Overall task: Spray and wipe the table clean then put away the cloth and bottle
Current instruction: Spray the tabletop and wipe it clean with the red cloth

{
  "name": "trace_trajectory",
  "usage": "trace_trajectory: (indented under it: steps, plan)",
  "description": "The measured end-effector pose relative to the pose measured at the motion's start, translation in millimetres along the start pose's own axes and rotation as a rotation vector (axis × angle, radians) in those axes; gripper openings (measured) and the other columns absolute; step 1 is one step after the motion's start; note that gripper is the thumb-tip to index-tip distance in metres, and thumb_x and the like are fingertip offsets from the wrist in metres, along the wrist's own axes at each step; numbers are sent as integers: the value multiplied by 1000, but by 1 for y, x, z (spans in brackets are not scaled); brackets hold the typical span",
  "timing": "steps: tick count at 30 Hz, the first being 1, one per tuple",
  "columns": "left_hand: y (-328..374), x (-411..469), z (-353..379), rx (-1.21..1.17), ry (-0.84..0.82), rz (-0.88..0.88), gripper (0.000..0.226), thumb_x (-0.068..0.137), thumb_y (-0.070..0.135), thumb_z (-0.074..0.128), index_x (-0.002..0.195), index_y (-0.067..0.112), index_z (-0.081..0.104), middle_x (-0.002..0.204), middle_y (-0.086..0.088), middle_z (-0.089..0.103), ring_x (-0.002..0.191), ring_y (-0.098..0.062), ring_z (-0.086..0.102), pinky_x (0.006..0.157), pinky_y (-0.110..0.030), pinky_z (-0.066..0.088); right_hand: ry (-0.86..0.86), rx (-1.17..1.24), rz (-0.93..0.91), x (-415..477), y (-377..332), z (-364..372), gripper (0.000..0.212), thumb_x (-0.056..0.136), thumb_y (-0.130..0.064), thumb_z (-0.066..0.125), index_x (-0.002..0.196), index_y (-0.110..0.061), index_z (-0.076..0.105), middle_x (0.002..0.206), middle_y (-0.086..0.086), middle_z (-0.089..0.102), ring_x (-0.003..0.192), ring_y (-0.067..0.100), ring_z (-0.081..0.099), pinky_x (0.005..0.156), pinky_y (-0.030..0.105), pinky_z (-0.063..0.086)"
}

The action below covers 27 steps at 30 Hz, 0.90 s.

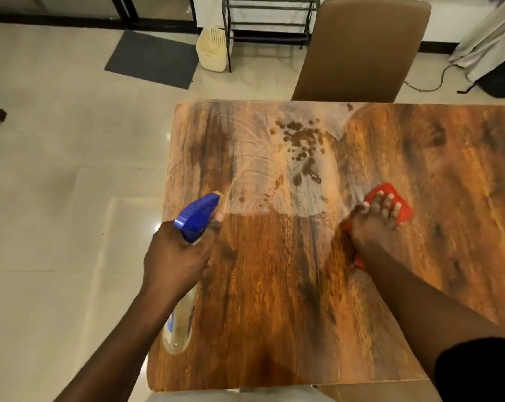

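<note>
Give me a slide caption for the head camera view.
Left hand aims blue-topped spray bottle at brown spill; right hand presses red cloth on wooden table.

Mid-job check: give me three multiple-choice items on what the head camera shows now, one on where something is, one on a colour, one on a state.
1. Where does the brown spill lie on the table?
A. near the far edge, ahead of both hands
B. under the left forearm
C. at the near edge

2. What colour is the cloth?
A. white
B. red
C. green

3. What is the left hand doing?
A. lying flat and empty on the table
B. gripping the spray bottle, nozzle aimed toward the spill
C. holding the cloth

Answers:
1 A, the droplets sit toward the chair side, beyond both hands.
2 B, red shows around the fingers of the right hand, which presses it on the table.
3 B, fingers wrap the bottle neck below the blue head.
</note>
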<state>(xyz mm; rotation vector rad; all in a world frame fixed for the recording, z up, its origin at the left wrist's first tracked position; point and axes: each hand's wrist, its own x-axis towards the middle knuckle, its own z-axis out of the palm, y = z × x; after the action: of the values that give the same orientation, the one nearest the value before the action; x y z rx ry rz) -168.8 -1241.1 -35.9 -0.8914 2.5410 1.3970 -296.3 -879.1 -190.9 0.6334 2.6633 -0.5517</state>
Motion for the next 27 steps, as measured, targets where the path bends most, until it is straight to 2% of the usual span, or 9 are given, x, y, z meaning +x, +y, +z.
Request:
trace_trajectory:
  steps: [3, 7, 11, 13, 15, 18, 20, 22, 27]
  plan:
    - [-4, 7, -4, -17, 28, 0, 45, 95, 62, 67, 87, 18, 73, 54, -11, 71, 55, -29, 73, 75, -56, 64, -30, -32, -161, 12, -48, 17, 71, 118, -48, 26, 175, -20, -4, 183, 4, -12, 168, 27, -16, 135, 55, -4]
    - [-5, 10, -12, -22, 55, -34, 48, 89, 66, 66, 107, 23, 74, 70, -26, 70, 69, -48, 71, 75, -65, 63, -130, -211, -468, -5, -128, 58, 73, 113, -55, 13, 174, -21, -6, 182, 6, -13, 167, 29, -17, 135, 58, -7]
    - [-5, 14, -17, 15, 60, -45, 53, 95, 60, 70, 125, 17, 74, 72, -25, 70, 69, -48, 71, 75, -65, 63, -270, -311, -933, -76, -187, 116, 69, 114, -51, 15, 175, -22, -2, 182, 3, -10, 167, 26, -19, 134, 60, -8]
    - [-1, 18, -18, 8, 65, -28, 44, 93, 60, 69, 113, 22, 77, 64, -18, 69, 61, -40, 72, 71, -61, 65, -335, -353, -1147, -117, -195, 140, 67, 114, -46, 22, 174, -19, 15, 183, 5, 2, 168, 26, -13, 134, 59, -9]
    - [3, 22, -17, 3, 63, -16, 42, 91, 66, 70, 94, 24, 74, 59, -16, 68, 58, -40, 71, 71, -58, 63, -360, -391, -1299, -146, -188, 156, 63, 113, -44, 28, 169, -16, 31, 181, 8, 21, 169, 28, 1, 134, 61, 2]
    - [7, 31, -11, 1, 39, -7, 61, 83, 76, 65, 85, 16, 70, 64, -26, 67, 61, -46, 69, 71, -62, 63, -311, -431, -1414, -160, -145, 166, 63, 113, -43, 37, 171, -18, 27, 180, 5, 24, 169, 25, 5, 134, 58, 9]
    - [10, 35, -7, 19, 18, -5, 68, 78, 81, 60, 85, 15, 71, 56, -16, 68, 50, -28, 71, 73, -59, 64, -257, -397, -1344, -154, -104, 158, 65, 115, -45, 34, 174, -22, 18, 182, 0, 15, 169, 20, -1, 135, 54, 6]
    - [12, 39, 1, 34, -14, 0, 62, 76, 84, 57, 82, 23, 68, 53, -9, 70, 44, -14, 70, 74, -54, 65, -171, -363, -1174, -134, -60, 136, 65, 117, -46, 28, 175, -25, 12, 184, -1, 6, 169, 18, -7, 134, 51, 4]
    - [15, 43, 17, 58, -89, 33, 50, 81, 85, 60, 81, 35, 66, 51, -7, 70, 45, -14, 70, 76, -49, 65, 2, -278, -481, -58, 65, 47, 67, 114, -60, 10, 175, -35, -4, 182, -9, -7, 169, 17, -13, 135, 52, 2]
